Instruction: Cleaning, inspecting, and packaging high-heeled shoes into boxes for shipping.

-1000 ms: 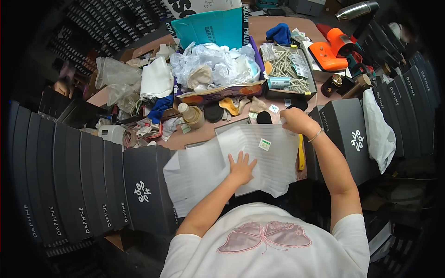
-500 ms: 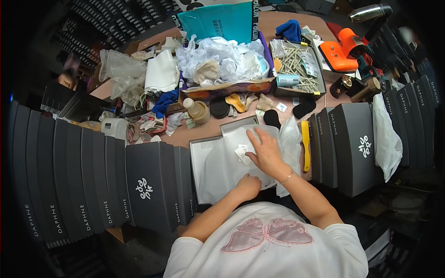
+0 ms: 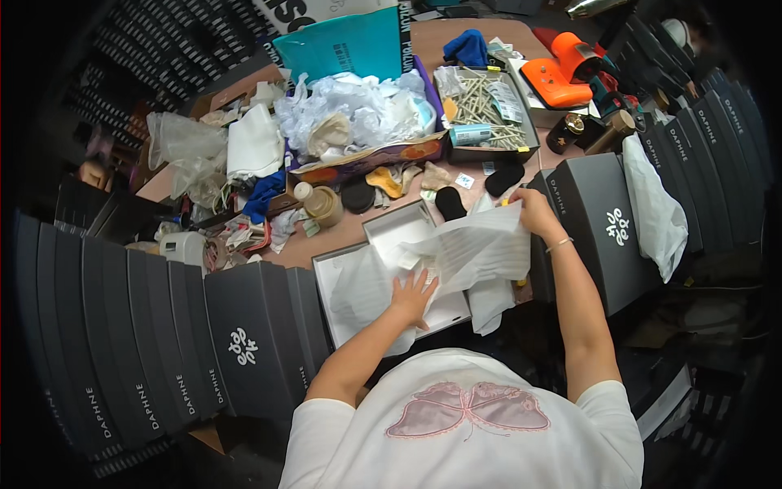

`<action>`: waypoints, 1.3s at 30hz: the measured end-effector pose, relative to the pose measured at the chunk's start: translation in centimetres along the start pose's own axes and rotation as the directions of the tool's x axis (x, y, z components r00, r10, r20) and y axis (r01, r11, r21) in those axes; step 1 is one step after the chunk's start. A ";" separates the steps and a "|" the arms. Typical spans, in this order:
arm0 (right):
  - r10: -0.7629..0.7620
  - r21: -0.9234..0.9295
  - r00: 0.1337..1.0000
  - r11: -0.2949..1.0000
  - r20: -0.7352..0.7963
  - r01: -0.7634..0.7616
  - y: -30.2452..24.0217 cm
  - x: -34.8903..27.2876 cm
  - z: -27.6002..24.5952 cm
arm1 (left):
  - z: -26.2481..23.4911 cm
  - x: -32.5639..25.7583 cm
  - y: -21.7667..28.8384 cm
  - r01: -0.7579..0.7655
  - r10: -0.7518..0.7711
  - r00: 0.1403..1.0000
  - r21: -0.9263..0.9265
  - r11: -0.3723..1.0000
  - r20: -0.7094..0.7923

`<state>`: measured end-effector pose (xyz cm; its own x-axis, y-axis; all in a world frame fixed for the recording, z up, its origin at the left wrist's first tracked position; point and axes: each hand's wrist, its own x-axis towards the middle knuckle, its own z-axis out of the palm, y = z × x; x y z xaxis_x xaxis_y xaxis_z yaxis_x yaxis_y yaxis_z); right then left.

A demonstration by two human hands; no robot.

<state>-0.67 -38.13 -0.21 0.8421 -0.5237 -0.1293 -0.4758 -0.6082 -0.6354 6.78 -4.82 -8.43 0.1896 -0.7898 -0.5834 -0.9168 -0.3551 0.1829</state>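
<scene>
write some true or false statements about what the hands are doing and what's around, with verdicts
1. The right hand holds up one end of a thin white sheet. True.
2. The left hand is closed around a bottle. False: its fingers are spread over white wrapping.
3. An open box lies beneath the wrapping. True.
4. The orange device stands left of the teal panel. False: it is to the right.
5. Dark boxes stand on both sides of the person. True.
</scene>
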 end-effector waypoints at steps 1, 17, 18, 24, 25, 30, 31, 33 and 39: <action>0.011 -0.034 0.999 0.999 -0.040 -0.013 1.4 1.0 0.5 | 0.2 0.7 -0.3 -0.029 0.029 1.000 -0.075 0.997 -0.004; -0.125 -0.267 0.990 0.958 -0.063 0.104 -2.9 0.1 1.3 | -2.6 3.4 -0.2 0.056 -0.180 0.917 0.334 0.941 0.355; -0.160 -0.269 0.987 0.951 -0.006 0.153 -3.5 0.4 1.7 | -2.7 3.1 -0.1 0.076 -0.191 0.919 0.319 0.945 0.346; -0.262 0.016 0.960 0.964 -0.097 0.265 -3.3 2.5 4.6 | 1.0 0.7 -0.4 0.149 -0.183 0.980 0.339 0.929 0.073; -0.279 0.120 0.916 0.939 -0.287 0.323 -3.2 2.6 4.9 | 1.1 1.7 -1.1 0.158 -0.189 0.973 0.217 0.963 0.131; 0.088 0.173 0.990 0.983 -0.107 -0.069 1.9 -3.7 3.0 | -2.0 -0.2 -1.0 -0.119 -0.223 0.847 -0.581 0.805 -0.482; 0.122 0.052 0.992 0.991 0.022 -0.123 2.5 -6.0 3.4 | -2.1 0.2 -0.3 -0.177 -0.201 0.784 -0.522 0.835 -0.587; 0.138 -0.023 0.984 0.990 0.116 -0.137 3.3 -9.9 7.6 | -2.3 1.3 1.3 -0.271 -0.129 0.633 -0.375 0.886 -0.763; 0.076 0.061 0.971 0.996 -0.227 -0.064 2.2 -11.5 16.3 | -3.0 2.6 2.9 -0.158 0.048 0.822 -0.147 0.977 -0.567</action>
<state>-7.26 -23.71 -12.57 0.7236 -0.6902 -0.0007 -0.5119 -0.5360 -0.6713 5.70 -9.35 -7.08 0.3117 -0.9499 -0.0222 -0.8735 -0.2956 0.3868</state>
